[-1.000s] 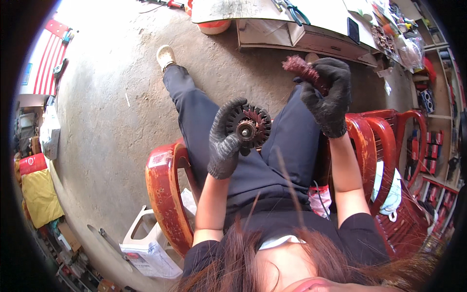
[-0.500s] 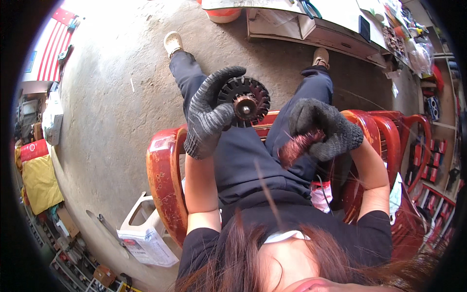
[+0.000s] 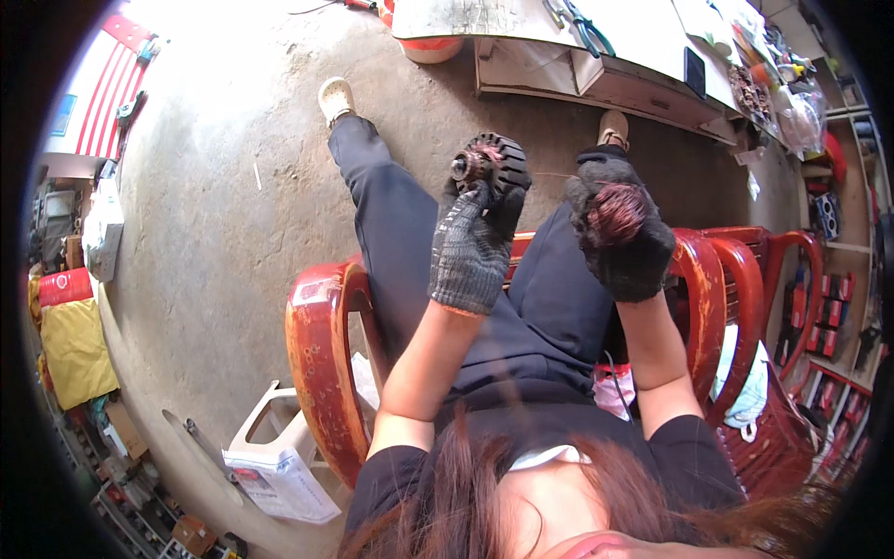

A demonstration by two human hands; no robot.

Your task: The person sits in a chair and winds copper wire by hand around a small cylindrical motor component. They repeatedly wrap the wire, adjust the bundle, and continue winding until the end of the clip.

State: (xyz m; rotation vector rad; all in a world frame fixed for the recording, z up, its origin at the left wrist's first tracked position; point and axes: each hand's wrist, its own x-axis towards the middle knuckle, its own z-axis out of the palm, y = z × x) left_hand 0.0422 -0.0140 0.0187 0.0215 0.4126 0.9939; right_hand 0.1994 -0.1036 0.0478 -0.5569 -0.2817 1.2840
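Observation:
In my gloved left hand (image 3: pixel 473 250), fingers closed around it, is a motor armature (image 3: pixel 506 168). It has a dark slotted round core, a shaft with a commutator pointing left, and some reddish wire showing near the core's centre. My gloved right hand (image 3: pixel 631 256) is closed on a bundle of reddish copper wire (image 3: pixel 616 213), raised above my right thigh. A thin strand (image 3: pixel 557 175) runs across the gap between the armature and my right hand. Both hands are level and apart, over my lap.
Red wooden chair arms (image 3: pixel 321 303) flank me. Ahead stands a white bench (image 3: pixel 643 84) bearing pliers (image 3: pixel 590 35) and a phone (image 3: pixel 695 72), with an orange-and-white bucket (image 3: pixel 430 48) beside it. A pale stool (image 3: pixel 270 424) with a plastic packet is at lower left.
My left hand has moved right and turned the armature from face-on to side-on. My right hand has come up and forward with the wire bundle, its forearm now more upright.

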